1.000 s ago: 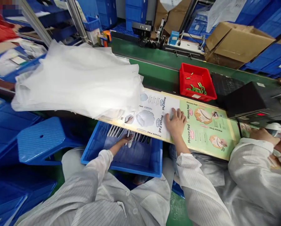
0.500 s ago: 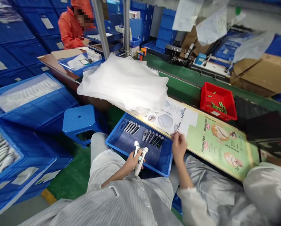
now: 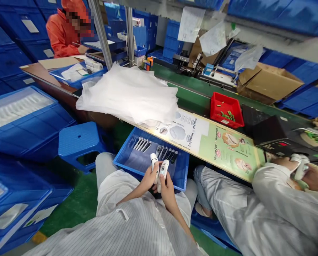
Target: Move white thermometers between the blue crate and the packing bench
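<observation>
1. Two white devices (image 3: 163, 170), side by side, stood above the blue tray's (image 3: 186, 174) near edge, long axes tilting toward its far edge!
2. The left hand's (image 3: 149, 179) fingers gripped one; the right hand's (image 3: 168, 188) held the other, equally close!

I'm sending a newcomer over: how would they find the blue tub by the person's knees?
Find the long printed "Mouse Pad" board. At its near edge, over the person's legs, lies a blue tub. Unlike the blue crates at left, it shows handheld devices in two separate groups, behind the left hand and right hand.
</observation>
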A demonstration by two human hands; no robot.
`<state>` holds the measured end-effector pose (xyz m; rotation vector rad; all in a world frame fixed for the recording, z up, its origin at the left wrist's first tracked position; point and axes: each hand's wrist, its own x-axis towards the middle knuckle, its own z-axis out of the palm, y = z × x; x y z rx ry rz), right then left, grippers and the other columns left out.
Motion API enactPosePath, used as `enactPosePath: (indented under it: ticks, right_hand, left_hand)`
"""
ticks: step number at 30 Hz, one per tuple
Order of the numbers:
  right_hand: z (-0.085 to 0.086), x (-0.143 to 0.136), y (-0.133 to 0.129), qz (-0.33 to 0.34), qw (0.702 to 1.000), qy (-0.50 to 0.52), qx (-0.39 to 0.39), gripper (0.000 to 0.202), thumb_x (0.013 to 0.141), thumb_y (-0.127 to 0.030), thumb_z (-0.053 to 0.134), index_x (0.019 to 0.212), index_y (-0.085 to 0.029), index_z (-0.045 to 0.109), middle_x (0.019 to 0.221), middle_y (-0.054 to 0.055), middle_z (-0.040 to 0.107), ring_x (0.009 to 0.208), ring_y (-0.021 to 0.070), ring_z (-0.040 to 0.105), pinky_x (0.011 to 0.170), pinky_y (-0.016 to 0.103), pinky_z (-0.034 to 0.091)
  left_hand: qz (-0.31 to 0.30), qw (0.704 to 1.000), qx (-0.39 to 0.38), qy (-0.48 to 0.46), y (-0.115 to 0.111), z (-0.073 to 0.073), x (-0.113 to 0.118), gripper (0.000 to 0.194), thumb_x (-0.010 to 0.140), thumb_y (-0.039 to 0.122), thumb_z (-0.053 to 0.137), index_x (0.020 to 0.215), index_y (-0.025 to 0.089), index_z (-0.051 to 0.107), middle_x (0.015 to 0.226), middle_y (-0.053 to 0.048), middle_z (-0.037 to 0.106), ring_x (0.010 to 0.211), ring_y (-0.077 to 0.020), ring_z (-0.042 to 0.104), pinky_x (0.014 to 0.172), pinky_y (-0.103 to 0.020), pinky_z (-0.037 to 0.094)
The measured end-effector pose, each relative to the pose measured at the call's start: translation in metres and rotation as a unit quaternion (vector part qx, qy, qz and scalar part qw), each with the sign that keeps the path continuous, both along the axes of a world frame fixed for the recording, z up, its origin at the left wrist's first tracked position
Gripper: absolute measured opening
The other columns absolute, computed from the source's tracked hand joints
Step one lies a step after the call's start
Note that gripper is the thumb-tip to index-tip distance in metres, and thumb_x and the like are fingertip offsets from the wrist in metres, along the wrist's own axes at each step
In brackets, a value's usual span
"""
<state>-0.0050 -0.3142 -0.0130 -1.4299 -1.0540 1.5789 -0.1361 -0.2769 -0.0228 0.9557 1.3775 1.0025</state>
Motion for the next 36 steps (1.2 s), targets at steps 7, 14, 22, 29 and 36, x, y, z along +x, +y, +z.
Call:
enactPosePath:
  ticks: [7,14,22,29,36]
  right_hand:
    - [0.034,0.068,0.142,-0.148,0.944,-0.192,0.223,0.085,0.088,-0.088,0.064,0.135,-0.017,0.069,0.109,0.014,0.08,0.095,0.0316,0.075,0.077,0.041,0.061]
    - [0.055,0.105,0.269,-0.199,0.884,-0.39,0.164,0.07,0.098,-0.073,0.056,0.12,-0.008,0.071,0.116,0.027,0.078,0.115,0.0416,0.072,0.103,0.048,0.054]
    - [0.057,0.05,0.292,-0.054,0.817,-0.533,0.213,0.068,0.109,-0.034,0.054,0.175,-0.021,0.04,0.183,0.023,0.029,0.15,0.0415,0.048,0.124,0.057,0.036]
    - [0.039,0.097,0.266,0.019,0.776,-0.557,0.295,0.082,0.098,-0.002,0.048,0.17,-0.04,0.05,0.184,0.0,0.036,0.138,0.0278,0.052,0.122,0.043,0.04]
    - [0.063,0.324,0.253,-0.185,0.742,-0.634,0.119,0.079,0.097,-0.015,0.049,0.175,-0.015,0.043,0.182,0.031,0.024,0.144,0.0405,0.053,0.12,0.059,0.04]
  left_hand:
    - [0.001,0.976,0.186,0.109,0.156,0.054,0.024,0.043,0.111,0.057,0.052,0.126,0.018,0.061,0.118,-0.017,0.075,0.116,-0.0308,0.072,0.104,-0.04,0.054]
    - [-0.13,0.973,0.115,0.155,0.281,0.089,0.081,0.034,0.099,0.048,0.074,0.083,0.018,0.068,0.076,-0.009,0.074,0.082,-0.0291,0.074,0.081,-0.036,0.057]
    - [-0.034,0.978,0.132,0.157,0.282,0.061,0.066,0.038,0.11,0.031,0.052,0.143,0.014,0.059,0.125,-0.022,0.075,0.09,-0.0261,0.076,0.087,-0.038,0.06]
    - [0.029,0.951,0.23,0.203,0.28,0.024,0.034,0.027,0.109,0.032,0.047,0.128,0.023,0.065,0.085,-0.002,0.069,0.075,-0.023,0.069,0.077,-0.031,0.051]
    - [0.017,0.92,0.298,0.252,0.276,0.022,0.044,0.022,0.109,0.034,0.049,0.121,0.023,0.065,0.081,-0.002,0.066,0.079,-0.0256,0.067,0.073,-0.032,0.042]
